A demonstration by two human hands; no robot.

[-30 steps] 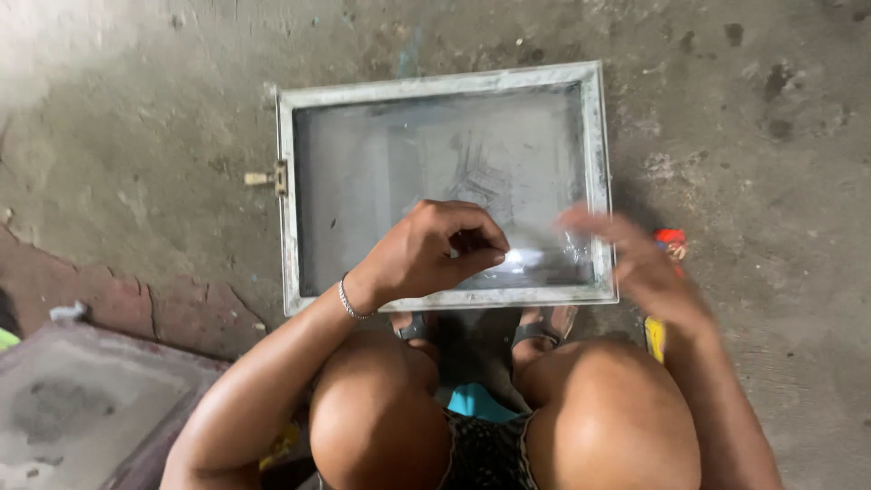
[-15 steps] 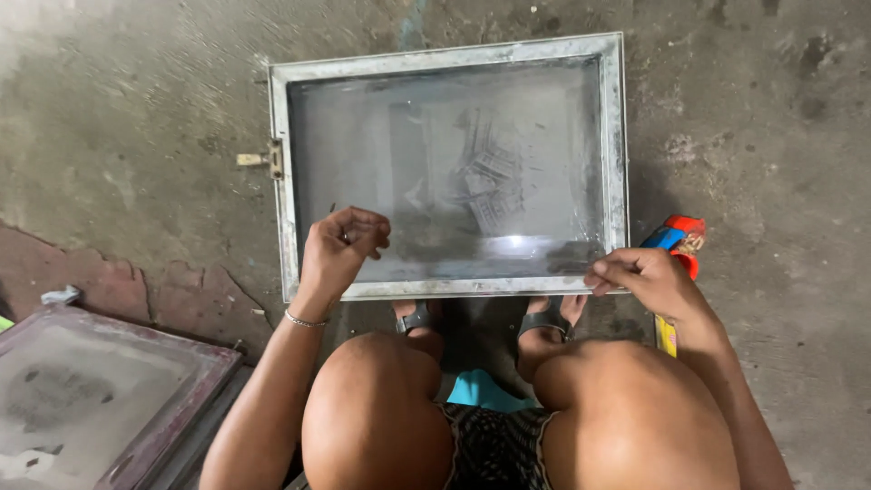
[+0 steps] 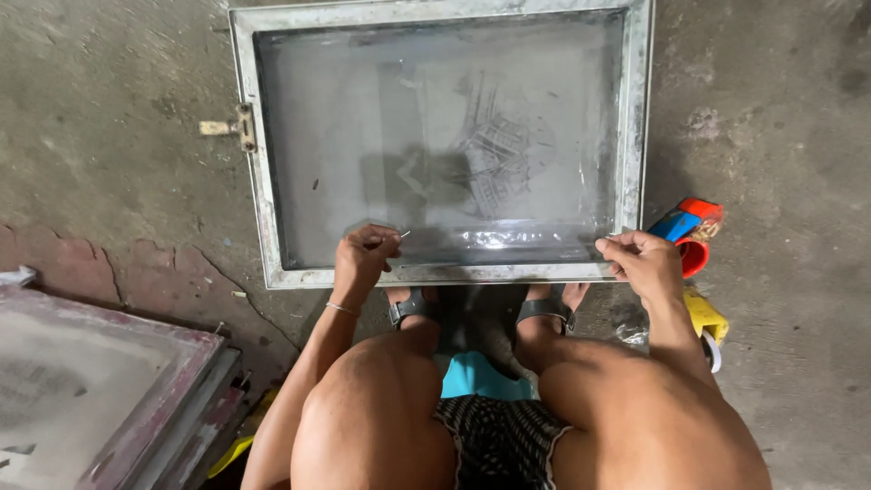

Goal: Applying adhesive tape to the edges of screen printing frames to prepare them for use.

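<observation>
grey screen frame (image 3: 439, 141), red-blue tape dispenser (image 3: 687, 229)

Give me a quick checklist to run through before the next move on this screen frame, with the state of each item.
1. Screen frame flat on the floor: ok.
2. Left hand on the mesh at the near edge: ok.
3. Right hand at the near right corner: ok.
4. Clear tape strip lying smooth along the near edge: cannot tell.
5. Tape dispenser close to the right hand: ok.
6. Feet off the frame: ok.
</observation>
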